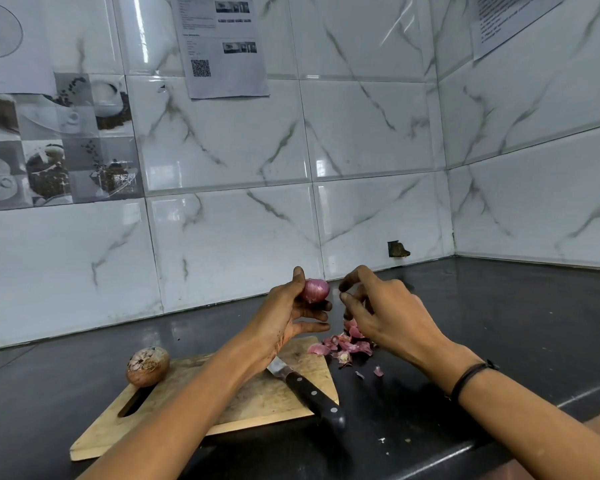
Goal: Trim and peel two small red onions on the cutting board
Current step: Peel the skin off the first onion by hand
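L hand point(291, 308) grips peeled red onion point(315, 290) above cutting board point(257, 396); R hand point(387, 315) just beside, fingers curled, can't tell if pinching anything.

Single view, head-worn, wide-angle. Camera sits above the near edge of the tabletop point(499, 323) and looks forward and slightly down, toward the tiled back wall point(222, 237) and the far right corner. Forearms enter from the bottom edge. Left hand point(284, 313), gripping a red onion point(315, 290), and right hand point(388, 313) lie mid-frame, close to the lens.
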{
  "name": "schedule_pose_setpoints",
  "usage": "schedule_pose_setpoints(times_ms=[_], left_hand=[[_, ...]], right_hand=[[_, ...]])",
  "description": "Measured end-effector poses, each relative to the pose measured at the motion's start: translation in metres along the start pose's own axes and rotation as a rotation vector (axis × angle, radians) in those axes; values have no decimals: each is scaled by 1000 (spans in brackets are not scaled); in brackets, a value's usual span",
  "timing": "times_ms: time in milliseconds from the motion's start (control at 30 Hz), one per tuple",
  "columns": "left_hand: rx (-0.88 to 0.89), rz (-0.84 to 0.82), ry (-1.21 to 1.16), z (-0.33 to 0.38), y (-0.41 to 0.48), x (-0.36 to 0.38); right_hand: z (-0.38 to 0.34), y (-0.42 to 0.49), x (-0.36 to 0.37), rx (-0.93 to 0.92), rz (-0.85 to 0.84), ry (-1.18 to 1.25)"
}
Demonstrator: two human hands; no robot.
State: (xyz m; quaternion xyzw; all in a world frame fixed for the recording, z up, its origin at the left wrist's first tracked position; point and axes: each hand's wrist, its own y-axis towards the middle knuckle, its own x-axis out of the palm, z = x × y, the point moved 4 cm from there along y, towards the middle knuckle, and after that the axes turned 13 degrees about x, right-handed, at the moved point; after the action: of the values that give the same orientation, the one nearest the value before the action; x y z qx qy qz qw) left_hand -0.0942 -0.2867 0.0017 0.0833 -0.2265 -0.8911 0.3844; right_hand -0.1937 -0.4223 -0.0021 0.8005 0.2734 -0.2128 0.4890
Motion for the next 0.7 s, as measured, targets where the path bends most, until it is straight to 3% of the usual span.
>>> schedule_pose_setpoints(times_ms=[200,700], left_hand=[[14,3,7,1,1,1],[-48,-198,95,-4,-6,10]], right_hand=[[-6,-1,-8,-75,139,9],[-29,-9,-14,-290,85,274]])
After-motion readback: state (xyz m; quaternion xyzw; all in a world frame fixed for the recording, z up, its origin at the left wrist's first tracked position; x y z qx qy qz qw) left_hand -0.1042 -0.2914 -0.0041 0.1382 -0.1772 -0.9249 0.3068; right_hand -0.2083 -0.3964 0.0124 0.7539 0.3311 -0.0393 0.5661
